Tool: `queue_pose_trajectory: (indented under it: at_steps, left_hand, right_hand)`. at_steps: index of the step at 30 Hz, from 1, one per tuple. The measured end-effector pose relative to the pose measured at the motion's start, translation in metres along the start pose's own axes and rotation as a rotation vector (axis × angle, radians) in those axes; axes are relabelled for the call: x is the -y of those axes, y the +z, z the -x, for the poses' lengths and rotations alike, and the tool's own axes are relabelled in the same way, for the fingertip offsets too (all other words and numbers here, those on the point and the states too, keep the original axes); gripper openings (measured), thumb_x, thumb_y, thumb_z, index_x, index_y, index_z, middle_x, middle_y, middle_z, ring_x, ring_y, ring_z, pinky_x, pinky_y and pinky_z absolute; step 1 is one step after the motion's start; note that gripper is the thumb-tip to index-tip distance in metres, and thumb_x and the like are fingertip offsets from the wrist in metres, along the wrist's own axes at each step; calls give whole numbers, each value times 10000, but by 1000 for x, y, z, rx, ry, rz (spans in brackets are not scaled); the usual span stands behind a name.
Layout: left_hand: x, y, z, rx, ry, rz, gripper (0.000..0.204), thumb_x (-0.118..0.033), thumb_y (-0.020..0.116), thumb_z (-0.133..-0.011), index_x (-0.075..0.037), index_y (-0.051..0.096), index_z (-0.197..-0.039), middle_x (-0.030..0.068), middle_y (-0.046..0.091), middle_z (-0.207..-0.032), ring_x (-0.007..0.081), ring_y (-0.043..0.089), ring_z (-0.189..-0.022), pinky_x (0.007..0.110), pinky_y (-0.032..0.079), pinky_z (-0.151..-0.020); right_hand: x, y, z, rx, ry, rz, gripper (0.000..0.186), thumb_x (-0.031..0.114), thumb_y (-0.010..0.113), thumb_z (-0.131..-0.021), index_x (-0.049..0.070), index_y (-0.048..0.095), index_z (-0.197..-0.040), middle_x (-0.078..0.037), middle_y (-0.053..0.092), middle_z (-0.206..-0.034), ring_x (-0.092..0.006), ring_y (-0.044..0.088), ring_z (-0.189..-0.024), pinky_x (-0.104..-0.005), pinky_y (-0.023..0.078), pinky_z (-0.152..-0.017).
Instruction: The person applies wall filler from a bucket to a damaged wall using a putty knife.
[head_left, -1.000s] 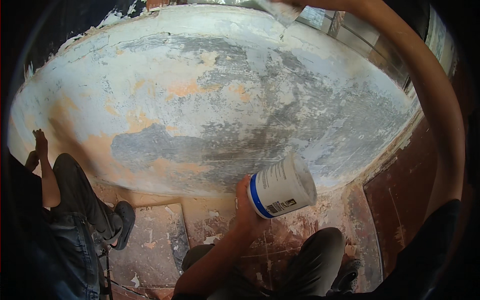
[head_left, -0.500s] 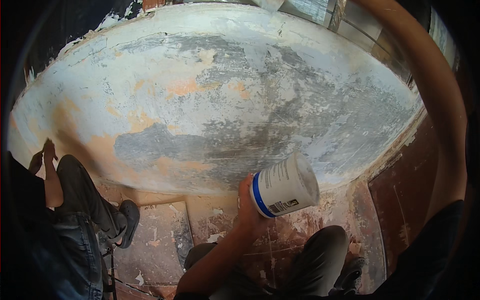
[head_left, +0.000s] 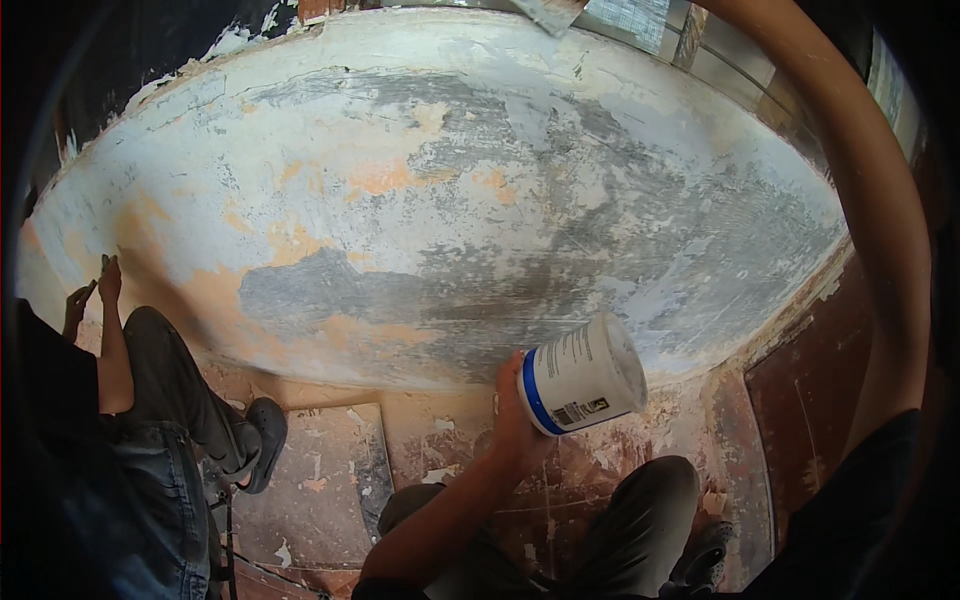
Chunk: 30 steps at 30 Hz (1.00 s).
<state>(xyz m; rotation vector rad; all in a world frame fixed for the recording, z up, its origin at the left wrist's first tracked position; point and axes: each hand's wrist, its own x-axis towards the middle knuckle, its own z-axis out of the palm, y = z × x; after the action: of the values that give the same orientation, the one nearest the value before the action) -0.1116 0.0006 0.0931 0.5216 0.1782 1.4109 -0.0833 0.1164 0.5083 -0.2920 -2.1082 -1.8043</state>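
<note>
My left hand [head_left: 515,405] grips a white cylindrical tub [head_left: 585,375] with a blue band, tilted on its side toward the right, low in front of a patchy white, grey and orange wall [head_left: 330,190]. My right forearm [head_left: 870,200] arches up the right side and leaves the top edge, so that hand is hidden. A flat scraper blade [head_left: 550,14] shows at the top edge, against the upper rim of the wall; what holds it is out of frame.
At the left a co-worker [head_left: 140,430] sits in dark clothes, both hands near the wall with a small thin object. A worn board [head_left: 310,480] lies on the stained floor [head_left: 580,490]. A dark red panel [head_left: 800,400] stands at the right, below a barred opening [head_left: 725,60].
My right hand, seen on the blade a second ago, has left the frame; the blade has shifted slightly. The tub sits slightly further right in view. The co-worker's hands dipped and rose again.
</note>
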Motion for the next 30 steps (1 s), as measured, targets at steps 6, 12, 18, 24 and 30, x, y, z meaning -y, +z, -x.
queue_pose_trajectory:
  at_steps: [6,12,18,24,30]
  left_hand:
    - [6,22,5,-173,36,-296,498,-440,423,-990,-118,368,-1366,91,560,-1306,247,575,-1193,444,454,-1034]
    - [-8,38,-2,-376,-193,97,565,-530,271,-994,-130,532,-1296,85,599,-1265,271,574,-1195,468,458,-1013]
    - [-13,20,0,-351,-150,72,551,-512,252,-1010,-137,482,-1343,83,585,-1288,266,567,-1207,476,460,-1013]
    - [3,27,4,-250,-57,-202,471,-441,293,-1035,-123,404,-1366,102,570,-1300,250,555,-1223,436,469,-1026]
    - [-4,26,6,-152,-111,-109,450,-293,476,-1015,-103,288,-1377,113,568,-1274,244,576,-1194,430,492,-1014]
  right_hand:
    - [71,0,-8,231,-43,-136,554,571,663,-791,22,738,-815,-187,702,-808,-374,646,-754,-456,488,-782]
    - [39,11,-37,235,14,-105,524,550,676,-785,34,752,-838,-165,710,-804,-341,665,-765,-449,444,-884]
    - [27,-15,-26,249,34,13,455,506,603,-859,83,758,-791,-139,697,-731,-309,667,-743,-497,398,-938]
    - [83,14,-30,310,-138,28,373,442,675,-813,81,760,-856,-113,722,-844,-261,658,-911,-467,278,-1033]
    - [53,25,-39,193,-37,-41,459,511,733,-734,61,753,-819,-139,715,-819,-264,652,-865,-430,314,-923]
